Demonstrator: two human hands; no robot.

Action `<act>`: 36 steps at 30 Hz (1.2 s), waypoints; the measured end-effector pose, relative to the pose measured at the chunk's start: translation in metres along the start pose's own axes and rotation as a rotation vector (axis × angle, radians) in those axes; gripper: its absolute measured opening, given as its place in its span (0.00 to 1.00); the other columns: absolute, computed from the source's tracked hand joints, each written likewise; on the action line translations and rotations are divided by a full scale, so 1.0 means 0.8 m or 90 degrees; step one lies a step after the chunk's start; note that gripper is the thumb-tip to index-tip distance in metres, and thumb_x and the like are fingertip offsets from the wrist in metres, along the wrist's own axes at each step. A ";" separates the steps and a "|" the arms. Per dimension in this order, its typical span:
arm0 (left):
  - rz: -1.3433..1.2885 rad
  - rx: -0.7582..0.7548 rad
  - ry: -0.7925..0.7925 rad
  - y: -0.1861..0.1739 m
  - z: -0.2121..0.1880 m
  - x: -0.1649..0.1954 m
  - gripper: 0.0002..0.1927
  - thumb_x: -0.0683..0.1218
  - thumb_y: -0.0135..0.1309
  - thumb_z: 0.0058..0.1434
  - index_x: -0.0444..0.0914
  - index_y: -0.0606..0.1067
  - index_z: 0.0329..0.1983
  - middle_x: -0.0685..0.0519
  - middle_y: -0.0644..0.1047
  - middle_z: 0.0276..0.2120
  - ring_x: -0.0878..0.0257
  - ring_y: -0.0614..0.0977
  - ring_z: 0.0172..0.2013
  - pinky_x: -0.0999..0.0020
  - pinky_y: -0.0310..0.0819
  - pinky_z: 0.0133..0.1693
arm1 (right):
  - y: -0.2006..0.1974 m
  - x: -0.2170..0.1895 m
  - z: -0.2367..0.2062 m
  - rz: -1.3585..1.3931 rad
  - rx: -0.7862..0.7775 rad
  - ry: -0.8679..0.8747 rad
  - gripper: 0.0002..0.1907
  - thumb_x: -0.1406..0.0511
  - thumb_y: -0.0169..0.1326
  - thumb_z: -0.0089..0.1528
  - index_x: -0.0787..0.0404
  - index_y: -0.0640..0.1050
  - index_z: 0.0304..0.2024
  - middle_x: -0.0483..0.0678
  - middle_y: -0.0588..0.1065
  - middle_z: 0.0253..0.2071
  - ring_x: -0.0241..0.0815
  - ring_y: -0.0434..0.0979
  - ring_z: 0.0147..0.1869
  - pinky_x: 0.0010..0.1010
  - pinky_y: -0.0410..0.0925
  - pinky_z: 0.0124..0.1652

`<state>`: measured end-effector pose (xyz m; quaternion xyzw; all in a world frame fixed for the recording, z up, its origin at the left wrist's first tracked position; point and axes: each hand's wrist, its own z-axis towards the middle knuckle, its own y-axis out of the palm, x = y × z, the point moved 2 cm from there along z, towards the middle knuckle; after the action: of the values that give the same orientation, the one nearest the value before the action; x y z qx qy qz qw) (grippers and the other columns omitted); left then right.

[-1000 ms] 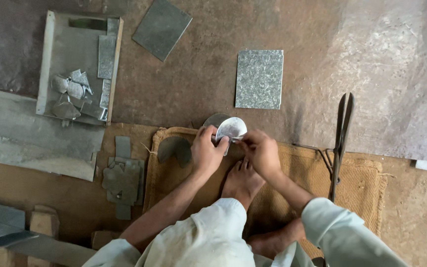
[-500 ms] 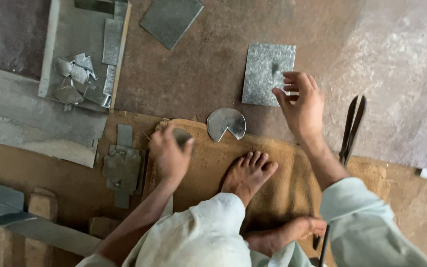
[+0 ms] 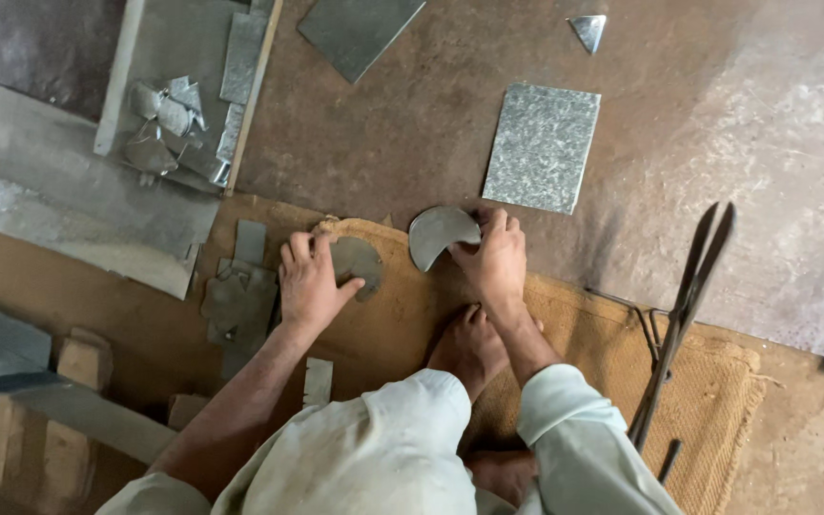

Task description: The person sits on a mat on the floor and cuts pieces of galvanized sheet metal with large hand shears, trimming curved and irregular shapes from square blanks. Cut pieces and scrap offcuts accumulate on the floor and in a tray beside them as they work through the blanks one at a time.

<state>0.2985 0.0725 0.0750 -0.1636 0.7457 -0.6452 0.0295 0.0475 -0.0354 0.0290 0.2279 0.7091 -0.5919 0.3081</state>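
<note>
I sit on a burlap mat [image 3: 584, 334] with my bare foot [image 3: 464, 348] stretched forward. My right hand [image 3: 496, 257] grips the edge of a rounded sheet-metal piece with a notch cut out [image 3: 436, 234], lying at the mat's far edge. My left hand [image 3: 312, 281] rests flat on a darker round metal piece [image 3: 360, 262] beside it, fingers spread over its left side. A square speckled metal sheet [image 3: 541, 145] lies on the floor just beyond my right hand.
Long metal shears [image 3: 684, 305] lie on the mat to the right. A shallow tray [image 3: 183, 95] holds several metal offcuts at the upper left. Flat scraps [image 3: 240, 300] sit left of my left hand. Another sheet [image 3: 360, 29] and a small triangular scrap [image 3: 588, 30] lie farther away.
My right hand came back from the square sheet and took hold of the notched round piece. My left hand shifted right onto the darker round piece. The camera view moved slightly.
</note>
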 end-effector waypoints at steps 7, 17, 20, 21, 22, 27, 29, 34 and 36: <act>-0.024 -0.025 0.027 -0.005 0.012 -0.007 0.38 0.54 0.75 0.42 0.40 0.69 0.52 0.45 0.66 0.48 0.46 0.70 0.50 0.48 0.69 0.50 | -0.017 0.037 -0.008 0.414 -0.202 0.075 0.15 0.63 0.62 0.62 0.64 0.79 0.49 0.47 0.81 0.41 0.35 0.81 0.45 0.29 0.74 0.46; -0.593 -0.262 0.039 -0.021 0.067 0.062 0.09 0.47 0.54 0.69 0.39 0.76 0.48 0.51 0.84 0.43 0.64 0.84 0.45 0.69 0.79 0.46 | -0.044 0.020 -0.041 0.632 -0.244 0.188 0.14 0.67 0.63 0.61 0.64 0.80 0.48 0.43 0.81 0.40 0.30 0.79 0.43 0.26 0.75 0.42; -0.667 -0.242 0.087 -0.008 0.085 0.104 0.10 0.47 0.53 0.72 0.37 0.76 0.50 0.48 0.83 0.43 0.61 0.83 0.45 0.67 0.78 0.47 | -0.053 0.023 -0.032 0.456 -0.094 0.091 0.11 0.69 0.64 0.62 0.65 0.80 0.47 0.46 0.81 0.38 0.32 0.78 0.41 0.26 0.75 0.41; -0.690 -0.229 0.102 -0.003 0.089 0.114 0.10 0.48 0.53 0.73 0.36 0.76 0.51 0.47 0.82 0.43 0.60 0.82 0.45 0.65 0.77 0.47 | -0.060 0.027 -0.031 0.388 -0.032 0.065 0.11 0.70 0.64 0.63 0.65 0.81 0.47 0.47 0.80 0.37 0.33 0.78 0.40 0.26 0.74 0.41; -0.715 -0.194 0.153 0.003 0.090 0.125 0.11 0.48 0.52 0.74 0.37 0.75 0.51 0.47 0.82 0.46 0.60 0.82 0.48 0.65 0.78 0.50 | -0.067 0.031 -0.032 0.316 0.025 0.042 0.10 0.71 0.65 0.64 0.65 0.81 0.47 0.48 0.80 0.37 0.33 0.77 0.40 0.27 0.73 0.42; -0.584 -0.039 0.157 0.034 0.070 0.164 0.16 0.48 0.52 0.72 0.42 0.74 0.61 0.48 0.81 0.55 0.56 0.84 0.53 0.63 0.80 0.51 | -0.076 0.040 -0.036 0.280 0.121 -0.014 0.11 0.76 0.54 0.67 0.67 0.74 0.52 0.51 0.79 0.47 0.37 0.81 0.50 0.28 0.74 0.48; -0.547 0.072 0.232 0.038 0.052 0.176 0.23 0.46 0.52 0.71 0.40 0.67 0.69 0.42 0.75 0.60 0.46 0.79 0.57 0.58 0.77 0.54 | -0.065 0.041 -0.037 0.237 0.152 0.011 0.13 0.77 0.53 0.67 0.67 0.73 0.54 0.52 0.78 0.47 0.39 0.80 0.50 0.29 0.73 0.48; -0.535 0.066 0.207 0.051 0.047 0.181 0.31 0.44 0.55 0.67 0.42 0.63 0.73 0.44 0.73 0.61 0.50 0.79 0.54 0.60 0.80 0.52 | -0.047 0.055 -0.035 0.309 0.189 0.057 0.23 0.81 0.43 0.62 0.65 0.74 0.58 0.50 0.78 0.44 0.38 0.80 0.53 0.28 0.74 0.54; -0.577 -0.025 0.121 0.061 0.066 0.172 0.28 0.45 0.56 0.66 0.45 0.67 0.70 0.48 0.76 0.57 0.60 0.82 0.48 0.68 0.85 0.45 | -0.047 0.062 -0.030 0.415 0.105 0.062 0.16 0.76 0.51 0.67 0.64 0.74 0.57 0.48 0.78 0.46 0.36 0.79 0.52 0.28 0.73 0.53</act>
<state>0.1716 -0.0110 0.0419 -0.4140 0.6101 -0.5911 -0.3271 -0.0173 -0.0213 0.0230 0.4950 0.5625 -0.5057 0.4277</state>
